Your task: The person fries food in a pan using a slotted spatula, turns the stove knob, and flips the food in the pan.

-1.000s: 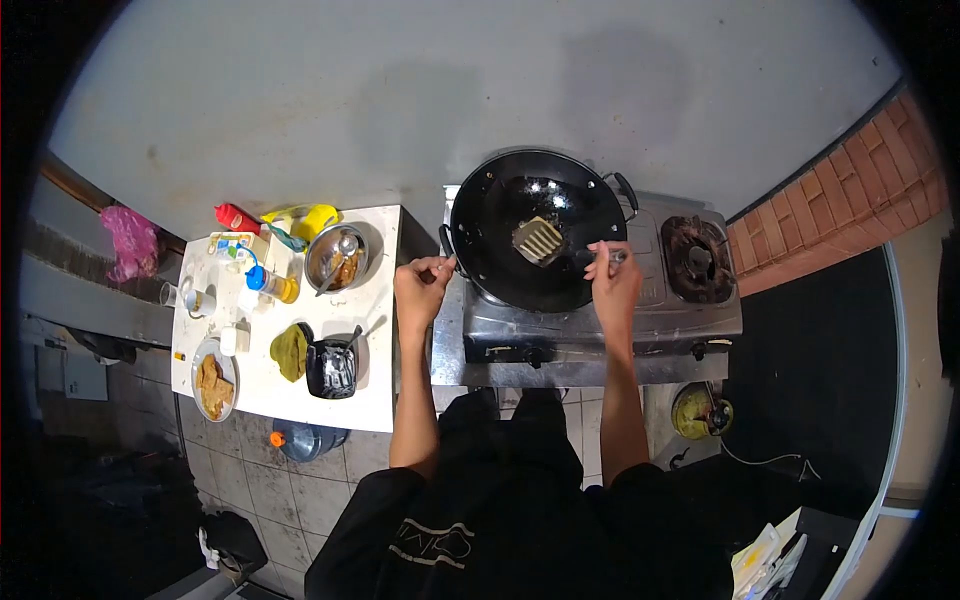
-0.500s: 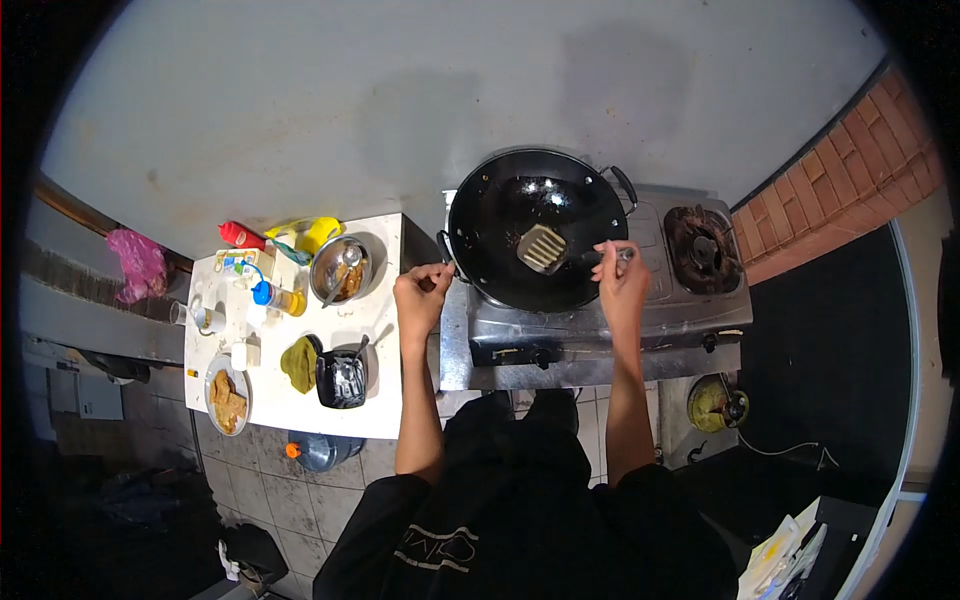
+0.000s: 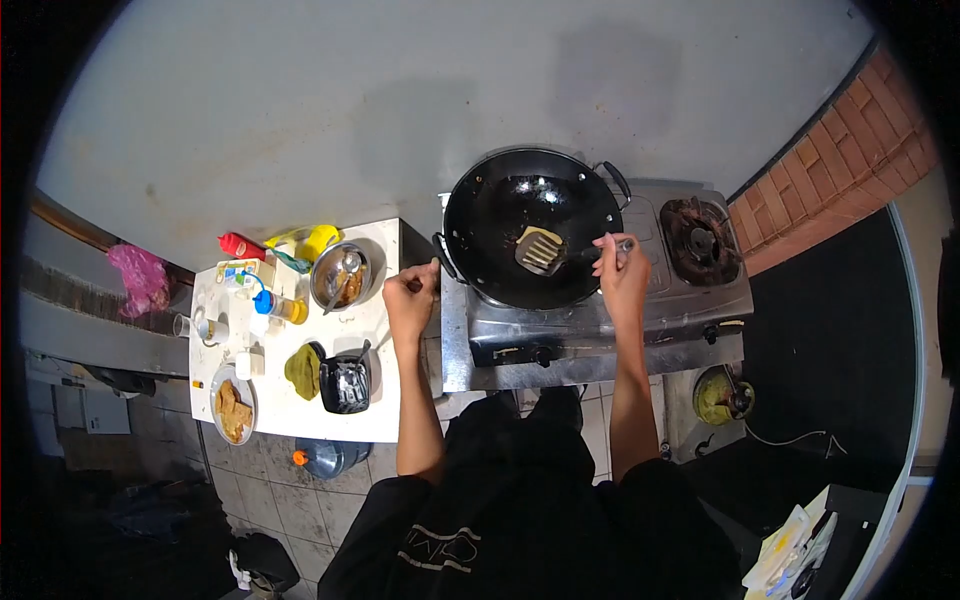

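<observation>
A pale piece [image 3: 541, 233] is lying in the wok [image 3: 520, 195], partly covered by the spatula [image 3: 540, 256], which the person's right hand [image 3: 622, 278] is grasping, while the left hand [image 3: 410, 305] is curling its fingers just beside the wok's left handle [image 3: 445, 258], and from here I can't tell whether they're touching it. The wok is sitting on the left side of the stove [image 3: 640, 325], and over on the table [image 3: 290, 418] a plate [image 3: 251, 392] is holding browned pieces [image 3: 233, 412] and a bowl [image 3: 322, 278] some brownish food [image 3: 348, 290]. I'd guess the work is running partway, the browned pieces looking done, the one in the wok and perhaps the bowl's food remaining
</observation>
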The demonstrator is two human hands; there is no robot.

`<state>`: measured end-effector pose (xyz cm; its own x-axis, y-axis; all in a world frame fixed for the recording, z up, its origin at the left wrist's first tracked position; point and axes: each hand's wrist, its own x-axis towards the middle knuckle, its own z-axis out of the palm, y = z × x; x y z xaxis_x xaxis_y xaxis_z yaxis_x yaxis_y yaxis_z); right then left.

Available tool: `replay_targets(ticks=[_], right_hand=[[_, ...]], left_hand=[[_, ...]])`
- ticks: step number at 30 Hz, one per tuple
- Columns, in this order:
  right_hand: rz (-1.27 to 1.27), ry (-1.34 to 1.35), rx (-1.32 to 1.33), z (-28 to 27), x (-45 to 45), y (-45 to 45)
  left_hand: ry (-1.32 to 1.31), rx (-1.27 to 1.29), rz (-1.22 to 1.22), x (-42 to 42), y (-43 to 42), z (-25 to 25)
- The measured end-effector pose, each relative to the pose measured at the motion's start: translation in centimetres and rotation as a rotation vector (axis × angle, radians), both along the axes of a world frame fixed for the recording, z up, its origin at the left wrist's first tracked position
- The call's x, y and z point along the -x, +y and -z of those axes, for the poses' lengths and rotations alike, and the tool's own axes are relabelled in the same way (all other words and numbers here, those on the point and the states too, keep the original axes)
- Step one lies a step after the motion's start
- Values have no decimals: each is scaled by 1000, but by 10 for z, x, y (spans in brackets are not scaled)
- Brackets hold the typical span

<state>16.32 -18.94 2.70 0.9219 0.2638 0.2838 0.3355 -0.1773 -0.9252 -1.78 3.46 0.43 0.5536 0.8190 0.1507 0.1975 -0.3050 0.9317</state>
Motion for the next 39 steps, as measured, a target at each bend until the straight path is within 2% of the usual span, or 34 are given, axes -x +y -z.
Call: replay_targets(ticks=[6,10,14,19,22,26,28,32,34,39], right_hand=[[-102,12,-34,7,0,7],[7,-11,4,5,-4,5],[-90,-9,-13,12,-3,6],[-3,-7,-138,0,5,-6],[47,-25,-183,-14,6,-21],[47,-40,-75,-16,-2,-32],[39,-45,-79,-11,-1,-26],[-4,-15,-86,1,2,-6],[-12,11,-52,3,3,1],[-25,7,-68,16,-1,11]], left_hand=[[-13,-27,24,-3,0,13],[13,-12,22,-1,-5,7],[4,-2,37,-2,-4,9],[-52,14,79,6,3,0],[78,3,53,17,17,2],[32,-33,43,16,22,9],[-23,-75,54,11,16,9],[43,32,82,3,7,7],[-65,-33,103,-2,5,13],[-20,-14,90,-3,1,10]])
